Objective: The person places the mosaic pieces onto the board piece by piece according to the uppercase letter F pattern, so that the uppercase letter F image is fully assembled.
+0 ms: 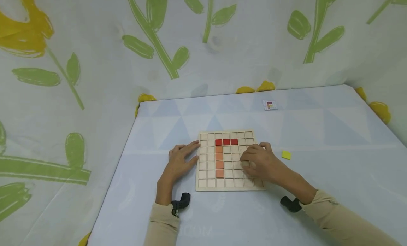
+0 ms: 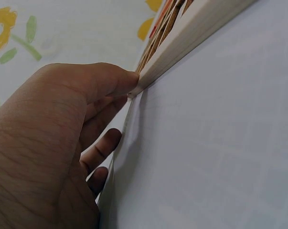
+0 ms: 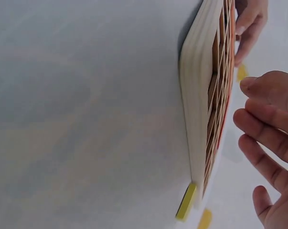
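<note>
A wooden grid board [image 1: 230,189] lies flat on the table. Three red tiles [image 1: 226,142] sit side by side in one of its upper rows, and several orange tiles [image 1: 219,164] run down a column below the leftmost red one. At the board's left edge is my left hand [image 1: 180,162]; its thumb [image 2: 127,81] touches the wooden side and the fingers are extended. My right hand [image 1: 262,163] hovers over the board's right part. In the right wrist view its fingers [image 3: 263,129] are loosely bent and apart from the thumb, with nothing between them. Some right-hand cells are hidden beneath it.
One yellow tile [image 1: 286,154] lies on the table to the right of the board. Farther back is a small card [image 1: 270,105] with a coloured grid pattern. The pale patterned table [image 1: 159,133] meets a cloth backdrop [image 1: 105,44] with leaves and flowers.
</note>
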`<state>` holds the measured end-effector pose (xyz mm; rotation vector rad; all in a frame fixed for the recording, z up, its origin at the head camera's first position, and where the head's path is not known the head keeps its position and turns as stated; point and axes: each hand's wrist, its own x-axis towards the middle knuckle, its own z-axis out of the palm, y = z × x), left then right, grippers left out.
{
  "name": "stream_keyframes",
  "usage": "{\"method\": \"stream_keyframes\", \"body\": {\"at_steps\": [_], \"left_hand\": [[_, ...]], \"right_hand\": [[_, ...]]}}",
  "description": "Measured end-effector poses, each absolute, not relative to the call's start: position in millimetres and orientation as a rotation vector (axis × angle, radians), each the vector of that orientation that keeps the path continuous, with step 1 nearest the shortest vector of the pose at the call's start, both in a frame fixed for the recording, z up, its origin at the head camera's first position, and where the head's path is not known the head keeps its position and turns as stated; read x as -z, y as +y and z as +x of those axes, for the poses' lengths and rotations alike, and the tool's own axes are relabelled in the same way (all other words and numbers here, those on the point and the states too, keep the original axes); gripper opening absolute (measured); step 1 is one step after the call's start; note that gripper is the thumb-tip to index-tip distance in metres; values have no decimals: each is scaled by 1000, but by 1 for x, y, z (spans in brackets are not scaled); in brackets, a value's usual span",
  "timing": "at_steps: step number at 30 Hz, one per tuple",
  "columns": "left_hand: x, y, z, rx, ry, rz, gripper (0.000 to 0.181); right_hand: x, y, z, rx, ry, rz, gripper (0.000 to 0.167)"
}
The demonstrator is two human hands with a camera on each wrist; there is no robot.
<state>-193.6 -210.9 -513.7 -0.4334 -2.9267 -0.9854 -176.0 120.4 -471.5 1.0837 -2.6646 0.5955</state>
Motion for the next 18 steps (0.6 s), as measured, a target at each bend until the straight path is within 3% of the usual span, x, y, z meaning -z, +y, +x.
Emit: {"method": "stream_keyframes", "body": {"at_steps": [18], "left_hand": [[513,-211,-194,1012,-2921,-435,48]], "right_hand": [[471,155,-179,-624,-2711,954,22]]}}
